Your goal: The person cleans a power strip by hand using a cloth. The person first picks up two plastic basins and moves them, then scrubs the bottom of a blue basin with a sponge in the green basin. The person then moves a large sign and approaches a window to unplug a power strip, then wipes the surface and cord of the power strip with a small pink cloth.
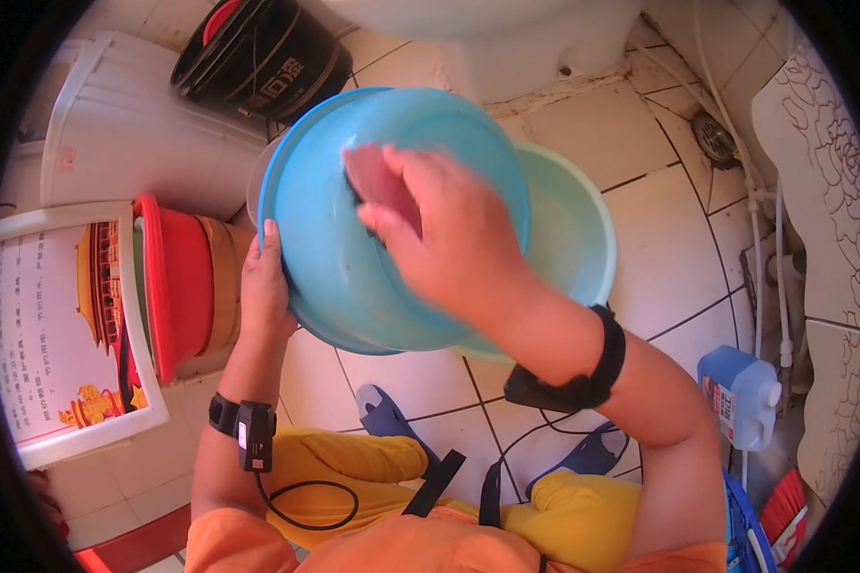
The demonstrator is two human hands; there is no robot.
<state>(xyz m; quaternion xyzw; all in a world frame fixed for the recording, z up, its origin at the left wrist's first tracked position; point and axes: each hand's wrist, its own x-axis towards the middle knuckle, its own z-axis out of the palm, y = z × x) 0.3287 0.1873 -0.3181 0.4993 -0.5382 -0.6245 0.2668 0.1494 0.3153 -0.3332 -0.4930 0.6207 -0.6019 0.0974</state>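
Observation:
A blue plastic basin (315,251) is held up in front of me, tilted, its rounded outer underside facing me. My left hand (266,286) grips its rim at the left, thumb on the near side. In my right hand (451,229) is a dull pink scrubber (383,179) with a dark underside, pressed to the upper middle of the basin's outside. Hand and scrubber are blurred, so I cannot tell whether it is a brush or a sponge. Behind and partly hidden by the blue basin, a pale green basin (573,215) stands on the tiled floor.
A black bucket (258,64) stands top left beside a white bin (136,136). Red (186,279) and brown basins lean behind a framed notice (79,336) at left. On the right are a blue liquid jug (738,397), a floor drain (714,140) and white pipes (752,236).

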